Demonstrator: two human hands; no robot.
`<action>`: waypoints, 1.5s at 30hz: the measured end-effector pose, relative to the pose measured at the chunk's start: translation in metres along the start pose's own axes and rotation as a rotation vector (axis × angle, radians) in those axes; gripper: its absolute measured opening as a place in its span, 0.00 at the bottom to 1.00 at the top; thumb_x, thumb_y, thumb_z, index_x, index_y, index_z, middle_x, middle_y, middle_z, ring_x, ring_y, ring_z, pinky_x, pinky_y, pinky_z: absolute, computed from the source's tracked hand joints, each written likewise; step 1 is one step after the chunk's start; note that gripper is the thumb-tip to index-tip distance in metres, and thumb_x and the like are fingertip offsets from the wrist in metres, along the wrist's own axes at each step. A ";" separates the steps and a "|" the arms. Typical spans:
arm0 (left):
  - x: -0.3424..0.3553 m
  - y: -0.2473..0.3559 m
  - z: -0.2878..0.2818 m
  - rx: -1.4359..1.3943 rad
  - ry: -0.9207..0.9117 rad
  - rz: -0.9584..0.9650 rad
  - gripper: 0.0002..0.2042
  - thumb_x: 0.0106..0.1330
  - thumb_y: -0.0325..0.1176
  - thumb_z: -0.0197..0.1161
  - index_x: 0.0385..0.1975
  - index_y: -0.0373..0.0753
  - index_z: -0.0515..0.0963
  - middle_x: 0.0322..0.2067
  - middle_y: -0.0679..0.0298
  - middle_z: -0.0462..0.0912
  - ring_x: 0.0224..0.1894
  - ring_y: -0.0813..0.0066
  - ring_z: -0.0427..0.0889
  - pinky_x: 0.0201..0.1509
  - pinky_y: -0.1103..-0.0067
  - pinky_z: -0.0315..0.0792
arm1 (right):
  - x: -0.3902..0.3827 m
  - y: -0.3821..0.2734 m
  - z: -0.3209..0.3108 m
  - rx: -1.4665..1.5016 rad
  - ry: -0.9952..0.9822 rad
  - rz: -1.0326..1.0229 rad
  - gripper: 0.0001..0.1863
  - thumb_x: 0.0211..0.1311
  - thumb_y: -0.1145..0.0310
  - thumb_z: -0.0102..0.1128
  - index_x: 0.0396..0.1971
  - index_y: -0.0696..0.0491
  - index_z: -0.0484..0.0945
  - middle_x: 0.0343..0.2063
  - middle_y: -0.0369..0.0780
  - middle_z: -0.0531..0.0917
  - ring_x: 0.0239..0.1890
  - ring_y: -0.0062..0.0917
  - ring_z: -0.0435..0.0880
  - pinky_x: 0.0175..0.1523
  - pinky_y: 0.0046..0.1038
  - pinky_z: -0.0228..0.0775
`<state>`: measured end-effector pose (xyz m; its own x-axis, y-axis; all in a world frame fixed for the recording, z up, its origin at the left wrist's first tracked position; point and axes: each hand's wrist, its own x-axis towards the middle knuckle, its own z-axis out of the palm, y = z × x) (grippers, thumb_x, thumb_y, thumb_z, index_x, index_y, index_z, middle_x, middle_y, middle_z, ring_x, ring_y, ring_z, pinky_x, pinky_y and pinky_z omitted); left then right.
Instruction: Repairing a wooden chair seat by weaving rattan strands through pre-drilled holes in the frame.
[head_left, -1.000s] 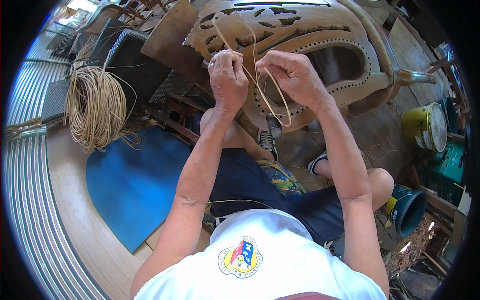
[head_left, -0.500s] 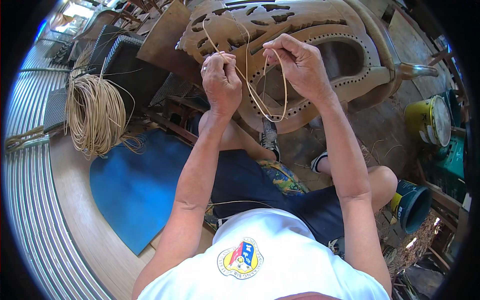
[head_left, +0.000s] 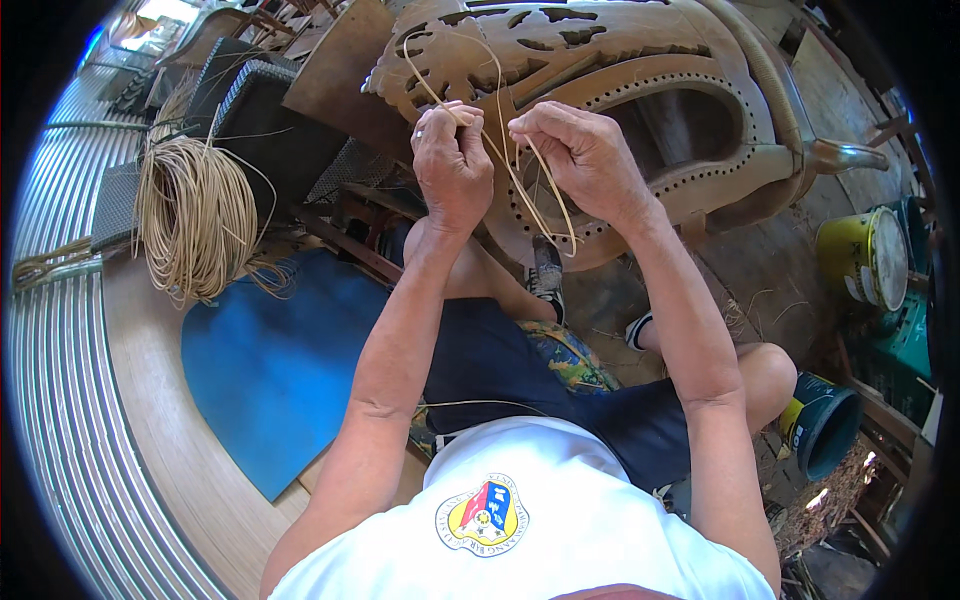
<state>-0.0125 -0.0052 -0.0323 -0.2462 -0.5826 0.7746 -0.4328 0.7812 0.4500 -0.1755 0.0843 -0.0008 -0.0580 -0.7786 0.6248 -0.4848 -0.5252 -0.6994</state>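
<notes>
My left hand (head_left: 452, 165) is closed on a thin pale cane strand (head_left: 425, 82), raised in front of a carved wooden chair frame (head_left: 700, 165). Just to its right, my right hand (head_left: 575, 160) pinches a length of the same cane, which hangs in long loops between and below both hands. The frame has cut-out scrollwork along its top and an oval opening ringed with small holes. Below the loops a dark cylindrical piece (head_left: 547, 258) stands at the frame's lower edge; what it is I cannot tell.
A big coil of cane (head_left: 190, 215) hangs at left by dark woven furniture (head_left: 260, 130), above a blue sheet (head_left: 270, 370) on pale boards (head_left: 150, 420). At right sit a yellow bucket (head_left: 845, 255), a green crate (head_left: 895, 355) and a tipped dark bucket (head_left: 825, 435).
My right hand rose half a second ago and has since come down, with the cane loop moving along. My left hand has shifted only slightly, still holding the strand.
</notes>
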 end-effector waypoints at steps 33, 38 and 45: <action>-0.002 -0.005 0.000 0.053 -0.011 0.005 0.04 0.65 0.24 0.63 0.33 0.40 0.75 0.36 0.64 0.85 0.44 0.61 0.82 0.54 0.69 0.70 | -0.004 -0.001 0.000 0.041 0.116 0.084 0.04 0.67 0.79 0.59 0.39 0.58 0.82 0.34 0.41 0.88 0.38 0.25 0.89 0.43 0.24 0.80; -0.003 -0.005 0.000 0.062 0.006 0.027 0.04 0.65 0.24 0.63 0.33 0.40 0.75 0.36 0.64 0.85 0.43 0.60 0.82 0.53 0.69 0.71 | -0.004 0.000 0.001 0.047 0.111 0.104 0.05 0.67 0.80 0.59 0.40 0.58 0.81 0.34 0.42 0.88 0.38 0.25 0.89 0.43 0.24 0.80; -0.002 -0.005 0.000 0.060 0.012 0.028 0.04 0.65 0.24 0.64 0.32 0.40 0.75 0.36 0.63 0.86 0.43 0.61 0.83 0.52 0.69 0.72 | -0.003 0.002 0.000 0.060 0.117 0.072 0.06 0.67 0.80 0.59 0.40 0.57 0.82 0.33 0.41 0.88 0.38 0.24 0.89 0.43 0.24 0.80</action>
<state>-0.0096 -0.0074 -0.0358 -0.2484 -0.5580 0.7918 -0.4771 0.7818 0.4013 -0.1762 0.0857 -0.0040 -0.1936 -0.7718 0.6056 -0.4230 -0.4913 -0.7614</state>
